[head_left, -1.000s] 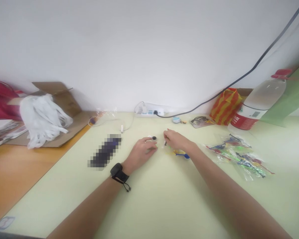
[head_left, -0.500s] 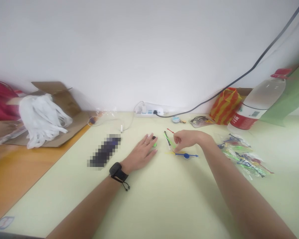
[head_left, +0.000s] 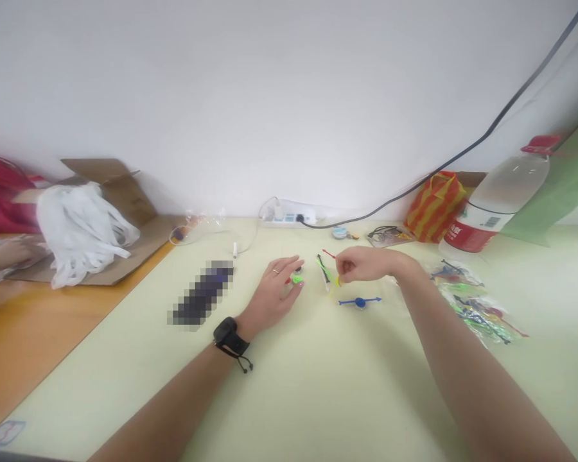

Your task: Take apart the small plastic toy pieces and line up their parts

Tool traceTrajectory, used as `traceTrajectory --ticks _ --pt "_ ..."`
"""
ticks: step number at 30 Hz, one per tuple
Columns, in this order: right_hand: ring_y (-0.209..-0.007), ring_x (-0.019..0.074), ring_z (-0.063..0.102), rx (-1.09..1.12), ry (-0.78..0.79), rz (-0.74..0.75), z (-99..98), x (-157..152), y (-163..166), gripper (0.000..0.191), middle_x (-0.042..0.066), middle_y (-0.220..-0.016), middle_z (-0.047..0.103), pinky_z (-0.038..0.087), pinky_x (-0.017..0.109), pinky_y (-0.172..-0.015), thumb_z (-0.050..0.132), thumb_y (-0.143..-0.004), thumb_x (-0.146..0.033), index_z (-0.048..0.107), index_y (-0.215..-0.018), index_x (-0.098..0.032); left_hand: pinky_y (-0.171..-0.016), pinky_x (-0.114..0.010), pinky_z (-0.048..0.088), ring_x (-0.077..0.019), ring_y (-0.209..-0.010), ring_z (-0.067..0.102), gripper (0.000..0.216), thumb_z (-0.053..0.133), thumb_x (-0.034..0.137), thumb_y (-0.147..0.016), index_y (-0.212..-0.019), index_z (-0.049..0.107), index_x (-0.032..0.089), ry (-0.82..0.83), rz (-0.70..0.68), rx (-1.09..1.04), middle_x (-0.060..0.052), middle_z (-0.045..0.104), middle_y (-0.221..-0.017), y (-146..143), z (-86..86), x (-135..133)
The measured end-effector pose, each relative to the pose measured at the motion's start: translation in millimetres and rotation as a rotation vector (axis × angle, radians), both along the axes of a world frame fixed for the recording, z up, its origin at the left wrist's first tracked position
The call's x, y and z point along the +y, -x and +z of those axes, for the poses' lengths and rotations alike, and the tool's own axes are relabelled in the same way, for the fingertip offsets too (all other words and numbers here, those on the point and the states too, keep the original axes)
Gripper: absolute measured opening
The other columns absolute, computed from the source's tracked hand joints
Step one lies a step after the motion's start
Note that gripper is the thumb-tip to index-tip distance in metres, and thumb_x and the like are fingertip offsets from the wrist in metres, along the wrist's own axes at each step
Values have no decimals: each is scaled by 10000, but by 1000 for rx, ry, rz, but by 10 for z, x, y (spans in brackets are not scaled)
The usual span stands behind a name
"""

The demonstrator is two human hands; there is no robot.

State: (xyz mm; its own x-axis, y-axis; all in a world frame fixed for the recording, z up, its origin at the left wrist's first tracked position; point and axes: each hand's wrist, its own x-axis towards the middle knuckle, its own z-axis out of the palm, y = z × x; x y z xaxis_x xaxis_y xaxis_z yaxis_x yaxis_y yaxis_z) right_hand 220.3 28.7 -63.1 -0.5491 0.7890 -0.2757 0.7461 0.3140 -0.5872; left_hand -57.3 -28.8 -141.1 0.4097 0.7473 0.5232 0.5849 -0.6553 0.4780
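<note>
My left hand (head_left: 274, 292), a black watch (head_left: 227, 333) on its wrist, rests on the table with fingers apart. Beside its fingertips lie a small green piece (head_left: 297, 279), a red piece (head_left: 288, 280) and a dark piece (head_left: 298, 269); the fingers partly hide them. My right hand (head_left: 363, 264) is closed in a pinch on a yellow plastic arrow (head_left: 338, 281), mostly hidden. A red arrow (head_left: 328, 253) and a group of black, green and white arrows (head_left: 324, 272) lie just left of it. Nearer me is a blue arrow (head_left: 360, 302) with a round middle.
Clear bags of coloured arrows (head_left: 484, 314) lie at right, before a large bottle (head_left: 481, 205) and a striped bag (head_left: 433, 205). A power strip (head_left: 289, 217) sits by the wall. At left are white straps (head_left: 84, 224), cardboard (head_left: 142, 247) and another person's hand (head_left: 14, 251).
My right hand has drawn the yellow arrow up from beside the blue one. My left hand's fingers have lifted and curled slightly, uncovering the red piece. The other person's hand has shifted.
</note>
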Motion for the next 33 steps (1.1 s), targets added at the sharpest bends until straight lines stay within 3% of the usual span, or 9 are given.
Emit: traceTrajectory --ticks 4,8,10,14,18,20,23,26,33 --pt "-705 169 544 215 -155 2 94 -45 114 145 9 -787 615 399 277 -610 699 -832 -356 655 -842 -218 -1091 -470 492 -250 -1235 611 313 551 253 -1018 -1323 620 277 -36 44 -161 -82 682 -1290 -49 58 -42" --pt "-755 155 522 433 -356 -163 -13 -71 407 164 23 -958 591 430 277 -694 663 -881 -383 641 -905 -222 -916 -411 582 -215 -985 719 298 586 357 -1011 -1285 596 239 198 85 -467 -80 739 -1122 -70 -8 2" --pt "-776 151 519 497 -468 -246 -118 -95 588 169 48 -1078 582 438 284 -728 667 -881 -376 633 -938 -220 -882 -396 597 -218 -968 734 308 590 415 -1008 -1241 616 215 340 56 -610 -94 755 -1094 -84 -18 27" --pt "-753 158 536 463 -480 -190 -290 -187 868 105 16 -984 654 387 284 -675 624 -903 -320 579 -937 -231 -842 -380 611 -233 -990 740 352 673 447 -952 -1199 651 196 446 31 -793 -106 761 -1091 -103 28 50" --pt "-748 154 555 465 -475 -87 -345 -260 950 53 -13 -892 670 363 282 -661 616 -864 -227 564 -871 -230 -739 -311 594 -180 -831 719 321 791 397 -859 -1052 653 181 429 64 -847 -54 739 -937 -93 61 67" --pt "-690 144 542 518 -418 -48 -349 -257 942 76 -23 -841 656 356 275 -622 630 -834 -220 556 -850 -230 -710 -286 581 -155 -780 697 295 801 381 -850 -997 642 180 414 62 -844 -33 712 -897 -81 63 75" --pt "-622 128 534 700 -250 -107 -344 -214 915 129 -33 -832 650 376 265 -582 618 -840 -251 534 -937 -238 -712 -287 582 -151 -768 687 282 792 367 -861 -1027 649 189 379 29 -792 -24 692 -893 -60 66 76" --pt "-678 147 599 810 -42 -109 -324 -171 886 163 -24 -803 661 431 271 -615 609 -868 -277 545 -1010 -232 -764 -312 589 -163 -800 687 255 760 351 -895 -1077 672 197 342 -18 -678 -31 697 -904 -34 76 63" --pt "-726 152 632 858 304 -27 -261 -175 809 114 -1 -801 686 500 303 -732 651 -839 -258 590 -922 -210 -891 -374 589 -202 -936 708 216 695 319 -947 -1131 681 209 293 -66 -509 -76 711 -1082 3 107 39"
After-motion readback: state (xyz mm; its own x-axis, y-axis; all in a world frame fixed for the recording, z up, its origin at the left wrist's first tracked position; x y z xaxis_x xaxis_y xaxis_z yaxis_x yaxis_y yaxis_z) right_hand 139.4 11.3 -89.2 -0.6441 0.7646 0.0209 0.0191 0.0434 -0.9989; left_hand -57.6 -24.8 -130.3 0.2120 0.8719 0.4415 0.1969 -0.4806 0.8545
